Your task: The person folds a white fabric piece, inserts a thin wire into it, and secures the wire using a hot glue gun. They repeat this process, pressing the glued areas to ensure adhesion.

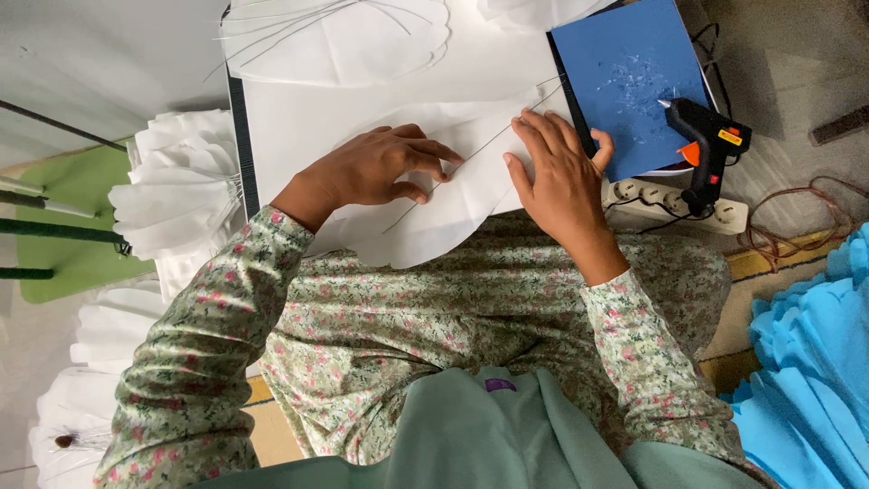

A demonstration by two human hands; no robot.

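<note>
A white petal-shaped foam sheet (453,195) lies across the near edge of the white board (290,127), a thin grey wire (471,158) running along its middle. The left hand (376,167) pinches the wire with curled fingertips; the right hand (557,177) presses flat, fingers spread. If either pressure eases, the wire could spring off-centre. The black glue gun (706,145) rests right, on a blue card (625,63).
</note>
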